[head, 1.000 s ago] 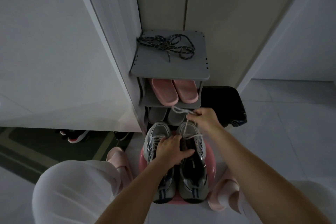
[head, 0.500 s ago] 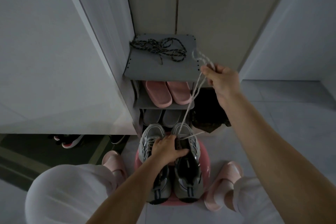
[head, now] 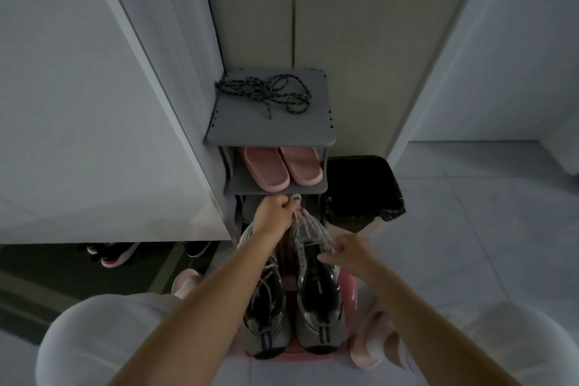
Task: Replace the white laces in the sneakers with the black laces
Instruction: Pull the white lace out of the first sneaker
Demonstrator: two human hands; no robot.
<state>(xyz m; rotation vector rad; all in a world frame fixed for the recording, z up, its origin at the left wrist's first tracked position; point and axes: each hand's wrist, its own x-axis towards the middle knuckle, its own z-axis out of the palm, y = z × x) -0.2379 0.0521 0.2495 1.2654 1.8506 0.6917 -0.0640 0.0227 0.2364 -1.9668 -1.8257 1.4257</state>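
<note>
Head view: white cord lace (head: 308,226) hangs loose from the grey mesh sneaker (head: 319,307)
Left hand (head: 272,217) fists the lace beyond the toe; right hand (head: 352,252) at the eyelets, grip unclear; speckled black rope laces (head: 266,92) lie on the grey shelf (head: 272,128); probably limp, light; pinch near tips.

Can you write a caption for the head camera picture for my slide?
Left hand grips the white lace of a grey sneaker, right hand on that sneaker; black laces lie on the rack.

The shoe rack (head: 269,130) blocks the way ahead of the sneakers (head: 319,323), a white panel (head: 94,135) walls the left, a black bin (head: 360,185) crowds the front-right, and open floor (head: 470,229) lies to the right.
</note>
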